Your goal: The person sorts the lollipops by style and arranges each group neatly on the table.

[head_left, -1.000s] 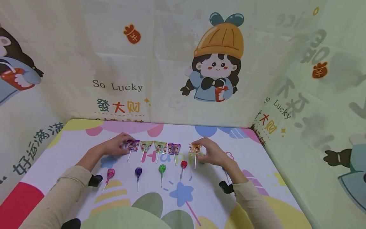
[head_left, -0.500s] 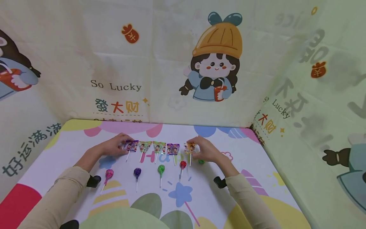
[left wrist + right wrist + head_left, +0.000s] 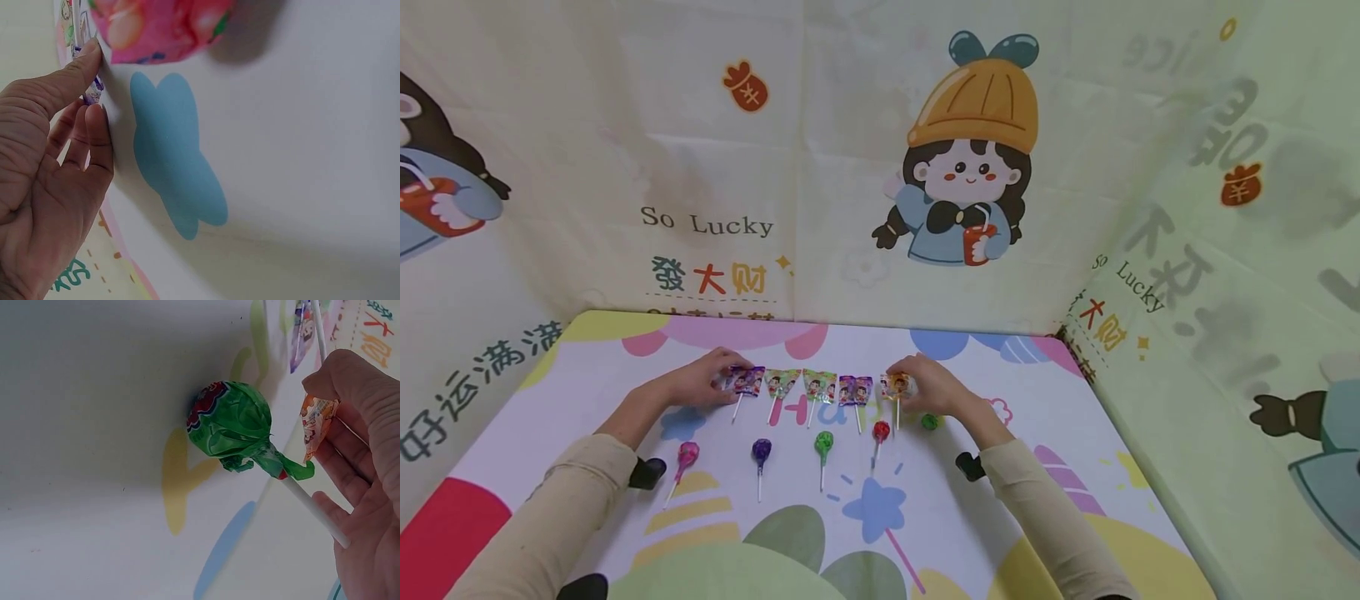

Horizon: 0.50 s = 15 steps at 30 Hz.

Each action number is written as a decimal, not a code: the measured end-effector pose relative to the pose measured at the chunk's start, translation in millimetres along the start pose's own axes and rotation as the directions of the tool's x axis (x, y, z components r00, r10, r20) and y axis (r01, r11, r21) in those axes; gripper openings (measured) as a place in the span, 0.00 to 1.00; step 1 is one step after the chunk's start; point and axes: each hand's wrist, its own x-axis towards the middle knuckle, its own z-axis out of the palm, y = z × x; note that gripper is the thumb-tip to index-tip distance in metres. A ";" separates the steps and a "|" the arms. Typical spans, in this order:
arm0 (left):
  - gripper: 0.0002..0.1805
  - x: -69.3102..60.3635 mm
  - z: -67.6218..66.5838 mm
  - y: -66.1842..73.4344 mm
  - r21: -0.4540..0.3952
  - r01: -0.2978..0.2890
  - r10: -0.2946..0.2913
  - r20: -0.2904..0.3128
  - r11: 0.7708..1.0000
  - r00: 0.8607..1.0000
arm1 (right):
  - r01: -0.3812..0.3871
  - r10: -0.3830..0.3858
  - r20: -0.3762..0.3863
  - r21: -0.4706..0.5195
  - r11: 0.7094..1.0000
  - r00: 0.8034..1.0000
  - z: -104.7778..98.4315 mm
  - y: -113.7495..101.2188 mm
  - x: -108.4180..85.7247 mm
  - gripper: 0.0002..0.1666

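My left hand (image 3: 709,379) pinches the edge of a purple-wrapped flat lollipop (image 3: 748,381), the leftmost of a row. In the left wrist view, thumb and fingers meet at its purple wrapper (image 3: 94,90). At the row's right end, my right hand (image 3: 931,387) holds an orange-wrapped flat lollipop (image 3: 895,385) by its wrapper, stick towards me. The right wrist view has the thumb over that orange wrapper (image 3: 317,422). Between them lie two green-wrapped flat lollipops (image 3: 819,387) and another purple one (image 3: 855,390). A round green lollipop (image 3: 929,422) lies beside my right hand.
Nearer me, round lollipops form a second row: pink (image 3: 688,455), purple (image 3: 762,452), green (image 3: 824,443) and red (image 3: 881,430). The table (image 3: 775,542) has a colourful printed cover. Printed cloth (image 3: 835,167) hangs behind it and at both sides.
My right hand has moved left with the orange lollipop, closer to the purple one. The round green lollipop beside it has come into view. The left hand stays at its place.
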 end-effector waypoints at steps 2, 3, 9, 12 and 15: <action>0.30 -0.3 -1.1 0.8 0.002 -0.004 0.004 -0.002 1.000 1.000 | -0.005 0.005 0.009 -0.008 1.000 1.000 0.6 0.5 2.5 0.31; 0.30 -0.5 -1.6 1.0 0.003 -0.008 0.008 -0.003 1.000 1.000 | -0.012 0.013 0.018 -0.011 1.000 1.000 0.8 0.4 3.5 0.31; 0.29 -1.1 -2.5 1.5 -0.004 -0.008 0.008 -0.003 1.000 1.000 | -0.050 0.051 0.066 -0.015 0.999 0.996 3.2 -0.8 9.6 0.30; 0.29 -1.3 -1.6 0.8 -0.007 -0.003 0.003 -0.005 1.000 1.000 | -0.060 0.061 0.077 -0.016 0.998 0.995 4.8 -2.1 11.3 0.30; 0.29 -1.1 -0.8 -0.4 -0.007 -0.006 0.006 0.000 1.000 1.000 | -0.069 0.070 0.085 -0.013 0.998 0.994 6.0 -3.2 12.1 0.30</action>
